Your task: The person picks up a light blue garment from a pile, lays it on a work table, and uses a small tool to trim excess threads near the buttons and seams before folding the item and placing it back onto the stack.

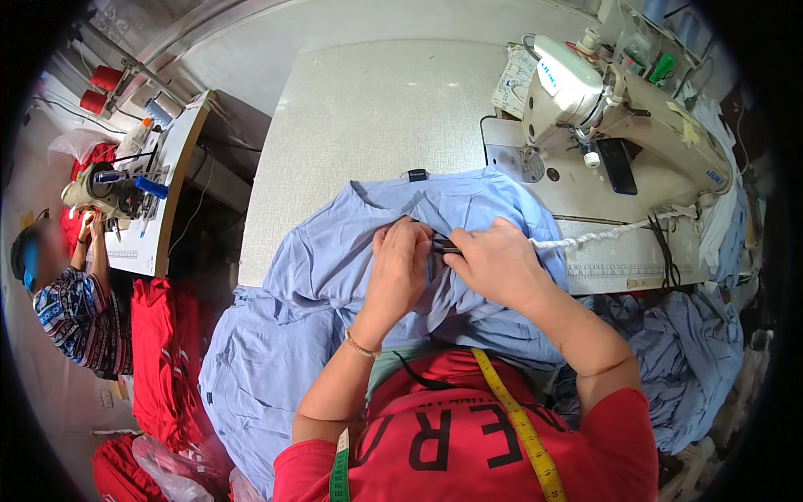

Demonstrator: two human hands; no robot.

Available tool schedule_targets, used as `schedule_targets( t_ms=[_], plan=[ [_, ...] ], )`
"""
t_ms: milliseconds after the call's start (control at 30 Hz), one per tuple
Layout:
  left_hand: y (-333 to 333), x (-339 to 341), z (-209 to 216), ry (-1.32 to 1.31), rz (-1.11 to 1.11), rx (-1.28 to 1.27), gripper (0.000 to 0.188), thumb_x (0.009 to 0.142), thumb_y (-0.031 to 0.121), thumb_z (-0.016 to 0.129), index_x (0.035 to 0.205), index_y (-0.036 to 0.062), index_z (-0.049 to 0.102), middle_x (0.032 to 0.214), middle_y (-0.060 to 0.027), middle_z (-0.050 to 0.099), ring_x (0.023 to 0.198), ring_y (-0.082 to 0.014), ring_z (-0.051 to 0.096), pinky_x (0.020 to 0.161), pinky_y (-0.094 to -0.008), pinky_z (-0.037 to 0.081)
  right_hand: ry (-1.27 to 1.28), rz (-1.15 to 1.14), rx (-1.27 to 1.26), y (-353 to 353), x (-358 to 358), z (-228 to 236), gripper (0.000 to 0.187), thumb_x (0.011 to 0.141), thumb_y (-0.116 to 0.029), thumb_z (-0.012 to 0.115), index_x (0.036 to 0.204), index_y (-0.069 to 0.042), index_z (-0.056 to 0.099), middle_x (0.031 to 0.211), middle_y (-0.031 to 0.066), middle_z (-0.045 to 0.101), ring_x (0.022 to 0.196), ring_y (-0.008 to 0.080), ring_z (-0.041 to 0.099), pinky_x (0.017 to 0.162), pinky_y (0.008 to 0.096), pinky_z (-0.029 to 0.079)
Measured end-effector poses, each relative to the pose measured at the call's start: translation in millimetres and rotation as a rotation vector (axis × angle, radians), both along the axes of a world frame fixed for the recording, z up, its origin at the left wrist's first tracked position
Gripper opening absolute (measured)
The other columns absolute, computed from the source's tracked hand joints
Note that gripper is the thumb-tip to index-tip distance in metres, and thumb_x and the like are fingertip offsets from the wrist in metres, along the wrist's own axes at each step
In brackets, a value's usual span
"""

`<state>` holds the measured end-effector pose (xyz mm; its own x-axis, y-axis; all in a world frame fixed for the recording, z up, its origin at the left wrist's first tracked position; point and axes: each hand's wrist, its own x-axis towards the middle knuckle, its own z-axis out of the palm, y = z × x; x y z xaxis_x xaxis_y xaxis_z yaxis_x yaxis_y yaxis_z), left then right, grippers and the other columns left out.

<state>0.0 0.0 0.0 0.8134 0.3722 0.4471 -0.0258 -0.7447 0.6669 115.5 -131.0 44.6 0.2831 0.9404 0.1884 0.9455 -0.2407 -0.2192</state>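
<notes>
A light blue shirt (322, 238) with a small dark neck label (417, 175) lies bunched over the near part of the table, its neckline toward the machine side. My left hand (400, 261) is closed, pinching a fold of it at the middle. Close beside it, my right hand (499, 263) grips small dark thread snips (446, 245), whose tips meet the cloth at my left fingers; the fine detail there is hidden. A white twisted cord (585, 238) runs from behind my right hand toward the sewing machine.
The sewing machine (577, 92) stands at the right, a phone (617, 166) leaning at its arm. Dark laces (667, 255) hang over the table edge (619, 272). More blue garments (259, 368) drape at my left. Another person (79, 301) works at a second machine (104, 192), far left.
</notes>
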Motion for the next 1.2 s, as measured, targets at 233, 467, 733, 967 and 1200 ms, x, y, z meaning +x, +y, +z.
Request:
schedule_targets(
  t_ms=[233,467,733,967,1200],
  plan=[
    [0.6,1.1,-1.2,-0.071,-0.032,0.034,0.009,0.086,0.002,0.052,0.095,0.0013,0.048,0.095,-0.0131,0.056,0.095,-0.0304,0.054,0.09,-0.0413,0.035,-0.137,0.049,-0.008,4.4,-3.7,2.7,0.019,0.082,-0.025,0.061,0.078,-0.006,0.06,0.062,0.0083,0.063,0.058,0.0244,0.061,0.066,0.0362,0.041],
    [3.0,-4.1,-17.0,-0.206,0.01,-0.352,0.008,0.093,0.009,0.05,0.095,0.0013,0.051,0.093,-0.0116,0.057,0.096,-0.0248,0.055,0.085,-0.0363,0.04,-0.174,0.056,0.008,7.9,-3.6,-2.0,0.019,0.083,-0.025,0.06,0.078,-0.007,0.06,0.062,0.0077,0.063,0.06,0.0238,0.062,0.068,0.036,0.042],
    [159.4,-122.7,30.0,-0.141,1.248,0.426,0.03,0.078,0.002,0.062,0.107,0.0031,0.053,0.11,-0.019,0.054,0.101,-0.0296,0.054,0.082,-0.0396,0.045,0.269,-0.165,0.048,-10.5,17.8,-4.7,0.029,0.083,-0.033,0.061,0.079,-0.005,0.054,0.064,0.0152,0.06,0.065,0.0351,0.059,0.063,0.042,0.043],
    [11.0,-52.5,24.6,-0.003,0.084,-0.189,0.04,0.073,0.013,0.074,0.106,0.0013,0.056,0.093,-0.0155,0.057,0.089,-0.0299,0.056,0.078,-0.0359,0.046,0.595,-0.283,0.17,-22.3,30.3,-2.8,0.032,0.08,-0.035,0.064,0.093,-0.006,0.059,0.067,0.0144,0.062,0.07,0.0338,0.061,0.059,0.0436,0.044],
    [-35.6,-16.7,31.1,0.065,-0.028,0.184,0.034,0.075,0.01,0.069,0.106,0.0023,0.057,0.098,-0.0145,0.055,0.085,-0.0316,0.054,0.074,-0.0371,0.046,-0.072,-0.628,0.089,-100.0,72.5,4.6,0.033,0.084,-0.027,0.06,0.11,-0.008,0.057,0.092,0.0143,0.064,0.078,0.0323,0.06,0.076,0.0388,0.043]
  ],
)
